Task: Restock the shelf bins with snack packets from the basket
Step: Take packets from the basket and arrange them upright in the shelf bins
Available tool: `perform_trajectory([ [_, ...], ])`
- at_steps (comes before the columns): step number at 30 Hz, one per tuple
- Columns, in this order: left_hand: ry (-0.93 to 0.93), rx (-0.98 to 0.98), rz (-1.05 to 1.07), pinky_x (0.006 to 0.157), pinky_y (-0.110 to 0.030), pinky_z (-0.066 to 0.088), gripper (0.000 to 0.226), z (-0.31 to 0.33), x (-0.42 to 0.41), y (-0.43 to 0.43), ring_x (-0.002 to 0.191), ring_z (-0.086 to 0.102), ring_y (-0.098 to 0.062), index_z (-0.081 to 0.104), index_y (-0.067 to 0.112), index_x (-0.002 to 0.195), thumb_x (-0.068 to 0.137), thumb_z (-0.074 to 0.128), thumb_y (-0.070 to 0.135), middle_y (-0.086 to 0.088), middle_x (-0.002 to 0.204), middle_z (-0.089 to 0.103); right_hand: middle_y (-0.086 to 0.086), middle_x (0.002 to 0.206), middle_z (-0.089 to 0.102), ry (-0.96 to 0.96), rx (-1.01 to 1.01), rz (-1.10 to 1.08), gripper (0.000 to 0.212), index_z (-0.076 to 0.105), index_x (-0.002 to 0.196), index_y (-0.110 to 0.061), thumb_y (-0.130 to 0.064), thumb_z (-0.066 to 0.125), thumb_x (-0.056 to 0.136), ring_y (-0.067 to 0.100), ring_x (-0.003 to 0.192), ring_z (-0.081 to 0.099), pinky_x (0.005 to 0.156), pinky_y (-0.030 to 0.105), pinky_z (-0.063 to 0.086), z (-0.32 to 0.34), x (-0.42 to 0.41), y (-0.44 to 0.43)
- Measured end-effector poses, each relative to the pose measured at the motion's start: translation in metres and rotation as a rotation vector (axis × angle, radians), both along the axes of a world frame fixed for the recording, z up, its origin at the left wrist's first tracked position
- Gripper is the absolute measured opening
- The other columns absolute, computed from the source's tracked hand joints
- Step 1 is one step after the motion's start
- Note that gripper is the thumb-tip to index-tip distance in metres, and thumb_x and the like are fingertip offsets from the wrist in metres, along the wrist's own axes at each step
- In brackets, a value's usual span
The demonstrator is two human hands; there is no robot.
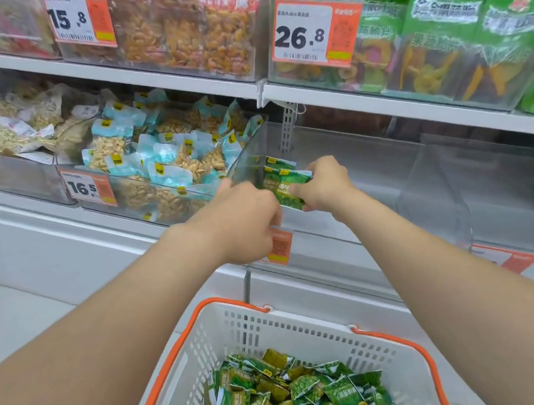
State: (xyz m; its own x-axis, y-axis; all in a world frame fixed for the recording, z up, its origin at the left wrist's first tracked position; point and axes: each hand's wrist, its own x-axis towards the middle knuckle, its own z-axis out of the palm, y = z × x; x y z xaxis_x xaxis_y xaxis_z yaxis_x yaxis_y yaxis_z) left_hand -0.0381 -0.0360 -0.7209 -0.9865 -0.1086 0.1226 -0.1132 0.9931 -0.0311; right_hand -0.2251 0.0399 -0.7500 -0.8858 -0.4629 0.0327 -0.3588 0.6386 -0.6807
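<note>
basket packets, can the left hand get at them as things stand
Probably yes. The left hand is up at the clear bin, but the basket sits open-topped just below it and nothing covers its green packets, so it would only have to pull back down.

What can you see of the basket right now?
The basket is white plastic with slotted walls and orange handles folded down along its rim. It sits low in front of the shelf, its near end cut off by the picture. A loose heap of small green packets lies inside. The left hand and right hand are up at the shelf, not touching it.
</note>
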Motion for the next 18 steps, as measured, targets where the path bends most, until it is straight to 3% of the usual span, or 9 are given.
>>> perform_trajectory([
  [2, -0.039, 0.101, -0.032, 0.066, -0.036, 0.041, 0.009, -0.007, -0.002, -0.007, 0.075, 0.055, -0.036, 0.057, 0.019, 0.068, 0.076, 0.054, 0.016, -0.003, 0.066, 0.052, 0.014, 0.111, 0.063, -0.042, 0.102, 0.026, 0.045, 0.059, 0.107, -0.001, -0.023, 0.085, 0.079, 0.035, 0.097, 0.070, 0.079, 0.048, 0.063, 0.003, -0.011, -0.016],
  [4, -0.026, 0.178, -0.057, 0.053, -0.036, 0.043, 0.014, -0.009, -0.005, -0.012, 0.064, 0.054, -0.037, 0.049, 0.015, 0.060, 0.072, 0.055, 0.019, -0.006, 0.058, 0.046, 0.011, 0.100, 0.063, -0.116, 0.131, 0.062, 0.040, 0.051, 0.104, -0.005, -0.017, 0.084, 0.083, 0.032, 0.094, 0.073, 0.078, 0.048, 0.064, 0.005, -0.017, -0.030],
  [6, -0.003, 0.179, -0.065, 0.049, -0.032, 0.038, 0.021, -0.010, -0.007, -0.014, 0.059, 0.052, -0.034, 0.049, 0.012, 0.057, 0.072, 0.058, 0.023, -0.007, 0.055, 0.045, 0.012, 0.092, 0.067, -0.108, 0.208, 0.117, 0.038, 0.052, 0.103, -0.010, -0.021, 0.083, 0.084, 0.031, 0.093, 0.075, 0.082, 0.049, 0.063, 0.000, -0.024, -0.046],
  [10, 0.037, 0.185, -0.063, 0.048, -0.030, 0.030, 0.028, -0.010, -0.010, -0.014, 0.056, 0.050, -0.030, 0.049, 0.011, 0.055, 0.073, 0.062, 0.028, -0.004, 0.052, 0.042, 0.014, 0.100, 0.075, -0.039, 0.338, 0.094, 0.044, 0.060, 0.100, -0.006, -0.034, 0.083, 0.075, 0.027, 0.096, 0.075, 0.085, 0.043, 0.063, -0.022, -0.045, -0.072],
  [12, 0.054, 0.195, -0.070, 0.048, -0.030, 0.029, 0.029, -0.012, -0.011, -0.015, 0.057, 0.049, -0.033, 0.046, 0.010, 0.054, 0.072, 0.062, 0.027, -0.005, 0.050, 0.039, 0.007, 0.084, 0.076, -0.059, 0.342, 0.050, 0.031, 0.060, 0.087, -0.011, -0.029, 0.083, 0.076, 0.020, 0.082, 0.078, 0.077, 0.038, 0.065, -0.017, -0.045, -0.075],
  [15, 0.069, 0.195, -0.078, 0.047, -0.029, 0.026, 0.030, -0.013, -0.011, -0.014, 0.057, 0.047, -0.035, 0.043, 0.010, 0.053, 0.071, 0.062, 0.024, -0.006, 0.051, 0.036, 0.006, 0.082, 0.075, -0.067, 0.325, -0.010, 0.033, 0.067, 0.093, -0.009, -0.020, 0.088, 0.071, 0.017, 0.065, 0.075, 0.055, 0.030, 0.062, -0.006, -0.042, -0.077],
  [18, 0.082, 0.191, -0.081, 0.047, -0.029, 0.026, 0.030, -0.013, -0.011, -0.014, 0.058, 0.049, -0.034, 0.044, 0.010, 0.054, 0.072, 0.062, 0.026, -0.006, 0.052, 0.037, 0.008, 0.100, 0.070, -0.057, 0.226, -0.061, 0.048, 0.067, 0.104, -0.006, -0.017, 0.093, 0.065, 0.021, 0.080, 0.074, 0.048, 0.029, 0.059, -0.006, -0.044, -0.079],
])
